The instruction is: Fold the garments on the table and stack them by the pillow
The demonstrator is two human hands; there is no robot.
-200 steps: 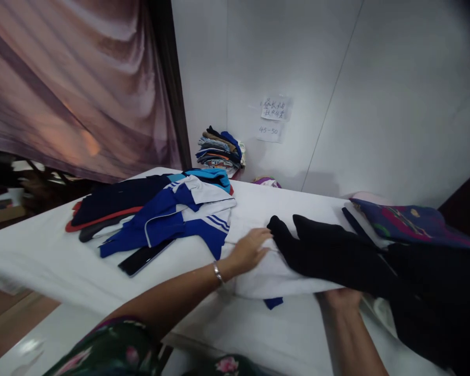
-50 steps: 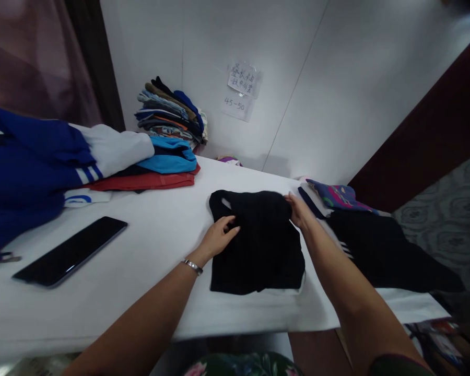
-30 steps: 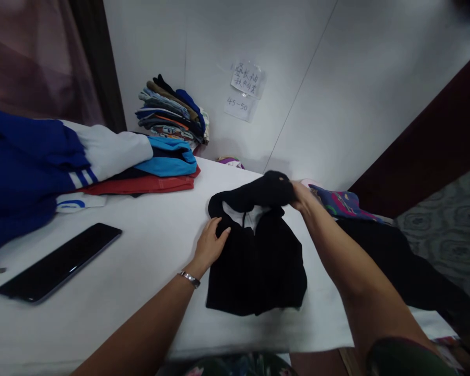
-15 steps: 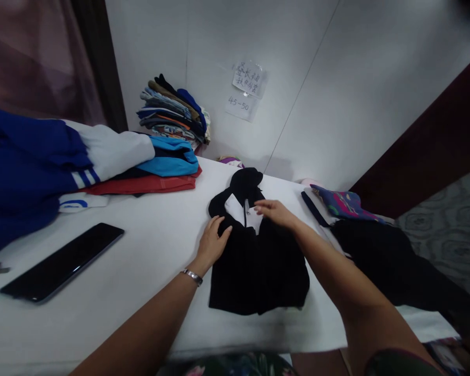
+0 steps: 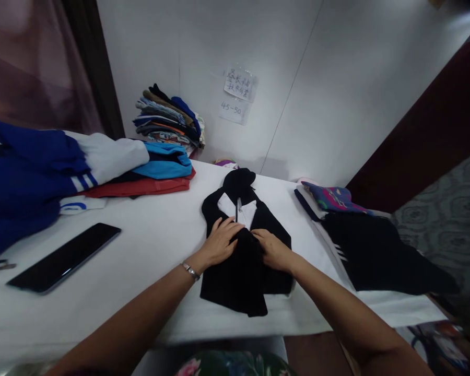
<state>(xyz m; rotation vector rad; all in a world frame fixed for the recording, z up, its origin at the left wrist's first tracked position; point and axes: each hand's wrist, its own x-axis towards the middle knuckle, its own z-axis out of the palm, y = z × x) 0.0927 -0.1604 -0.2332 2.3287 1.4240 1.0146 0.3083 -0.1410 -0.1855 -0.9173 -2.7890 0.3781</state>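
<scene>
A black hooded jacket [image 5: 227,282] lies on the white table, hood pointing away from me. White lining and a zipper show at its neck opening. My left hand [image 5: 220,241] rests on the upper front, just below the zipper, fingers stretched out flat. To the right of it, my right hand [image 5: 274,251] grips the jacket's front, its fingertips partly hidden in the black cloth. One front part is drawn toward the middle, and its lower corner hangs lower than the rest of the hem.
A black phone [image 5: 66,258] lies on the white table [image 5: 141,292] at left. Behind it are blue, white and red garments [image 5: 27,177] and a tall stack of folded clothes [image 5: 168,117]. Black and patterned clothes [image 5: 376,250] lie at right. Handwritten paper signs [image 5: 238,86] hang on the wall.
Both hands have come closer together over the jacket. My right hand moved down from the collar and took hold of the front, which is now drawn inward. The view shifted slightly.
</scene>
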